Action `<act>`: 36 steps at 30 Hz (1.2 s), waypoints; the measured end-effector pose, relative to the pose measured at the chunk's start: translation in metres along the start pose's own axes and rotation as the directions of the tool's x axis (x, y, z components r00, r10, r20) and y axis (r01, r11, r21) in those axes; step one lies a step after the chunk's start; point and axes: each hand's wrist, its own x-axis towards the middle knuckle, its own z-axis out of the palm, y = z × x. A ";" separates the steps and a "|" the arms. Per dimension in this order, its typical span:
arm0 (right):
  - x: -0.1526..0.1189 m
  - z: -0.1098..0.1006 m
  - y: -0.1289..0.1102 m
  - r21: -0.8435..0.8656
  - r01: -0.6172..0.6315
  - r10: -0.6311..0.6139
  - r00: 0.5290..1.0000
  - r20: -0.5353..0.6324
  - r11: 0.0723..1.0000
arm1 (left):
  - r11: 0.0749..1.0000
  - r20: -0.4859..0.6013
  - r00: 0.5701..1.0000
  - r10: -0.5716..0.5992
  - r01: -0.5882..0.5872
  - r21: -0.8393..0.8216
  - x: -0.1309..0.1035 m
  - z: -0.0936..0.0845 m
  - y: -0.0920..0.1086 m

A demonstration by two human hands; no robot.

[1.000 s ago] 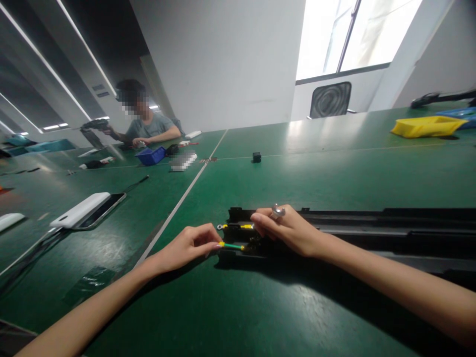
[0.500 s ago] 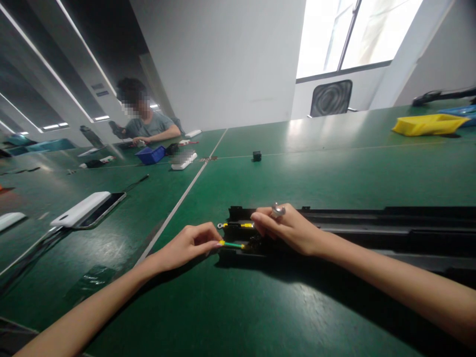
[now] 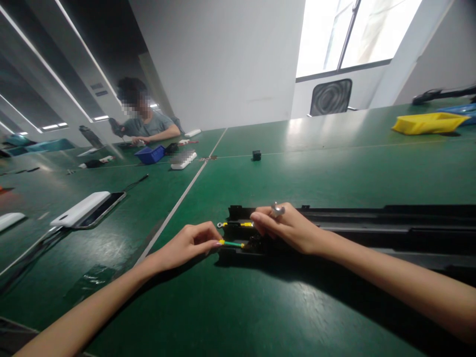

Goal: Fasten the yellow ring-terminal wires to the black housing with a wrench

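Note:
Thumb and finger of my left hand (image 3: pixel 195 243) pinch the yellow end of a short green wire (image 3: pixel 233 244). The wire's other end reaches into the left end of a long black housing (image 3: pixel 345 218) lying on the table. My right hand (image 3: pixel 282 227) is closed over that same end, with a silvery metal piece (image 3: pixel 277 210) on one finger. Its fingertips face down into the housing, so what they grip is hidden. Between the hands a yellow-sleeved cable with a ring terminal (image 3: pixel 220 225) sticks out past the housing's edge.
A white power bank (image 3: pixel 81 208) and a phone (image 3: pixel 106 210) lie at left with cables. Further back are a blue bin (image 3: pixel 150 154), a small black block (image 3: pixel 257 155) and a yellow bin (image 3: pixel 429 124). A person (image 3: pixel 148 124) sits across the green table (image 3: pixel 178 317).
Almost nothing differs. Both hands keep their places on the wire and at the housing; the view has shifted very slightly.

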 end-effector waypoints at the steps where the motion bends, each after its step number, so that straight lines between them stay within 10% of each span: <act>1: 0.000 0.000 0.000 -0.007 -0.001 0.001 1.000 -0.005 1.000 | 1.000 -0.002 1.000 0.003 -0.003 0.000 0.000 0.000 0.000; 36: 0.000 0.001 0.002 -0.020 0.000 0.000 1.000 -0.010 1.000 | 1.000 0.004 1.000 0.011 -0.011 -0.009 0.000 0.001 -0.002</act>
